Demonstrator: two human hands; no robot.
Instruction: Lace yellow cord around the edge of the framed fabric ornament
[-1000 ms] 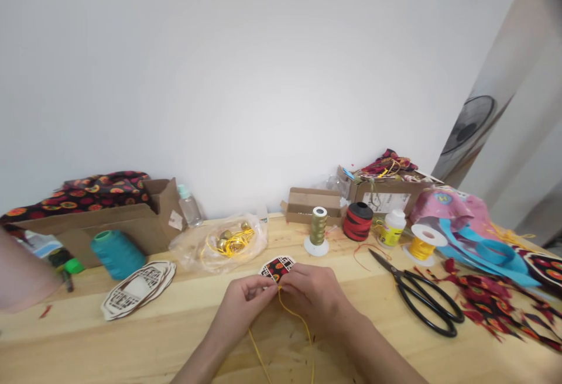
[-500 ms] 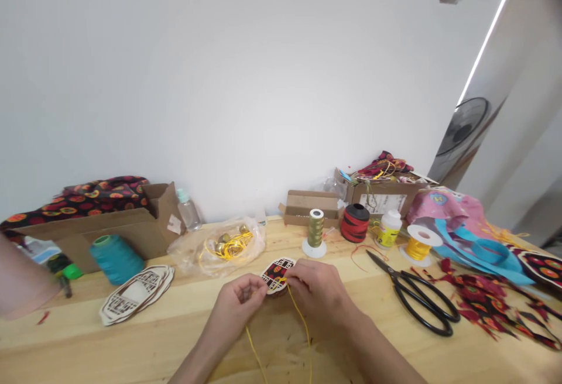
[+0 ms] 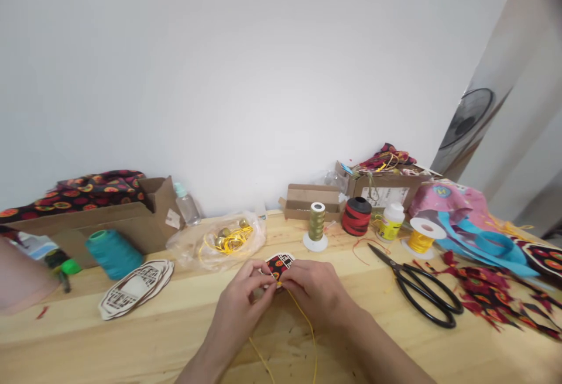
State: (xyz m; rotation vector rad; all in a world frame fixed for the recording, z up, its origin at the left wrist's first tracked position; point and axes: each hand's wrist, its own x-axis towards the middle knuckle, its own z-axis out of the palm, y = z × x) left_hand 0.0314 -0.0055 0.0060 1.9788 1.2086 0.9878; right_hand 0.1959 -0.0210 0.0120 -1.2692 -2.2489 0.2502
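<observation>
A small ornament point(image 3: 279, 263) with a pale cut-out lattice frame over dark, red-flowered cloth sits between my hands, above the wooden table point(image 3: 211, 349). My left hand point(image 3: 241, 302) is closed in a pinch at its lower left edge, on the yellow cord point(image 3: 311, 324). My right hand point(image 3: 314, 290) pinches the cord at the ornament's lower right edge, fingers bent. Two lengths of the cord hang toward me from the fingers. The fingertips hide where cord and ornament meet.
Black scissors point(image 3: 421, 290) lie at right, beside cloth scraps point(image 3: 492, 290). Behind stand a green thread spool point(image 3: 317, 223), a red thread spool point(image 3: 356, 217), a glue bottle point(image 3: 390, 222) and a yellow cord spool point(image 3: 421, 239). Left are lattice frames point(image 3: 116, 302), a teal cone point(image 3: 114, 255) and a bag of bells point(image 3: 193, 249).
My left hand has moved right and up, its fingertips now close to those of my right hand at the ornament's lower edge. The view has shifted slightly.
</observation>
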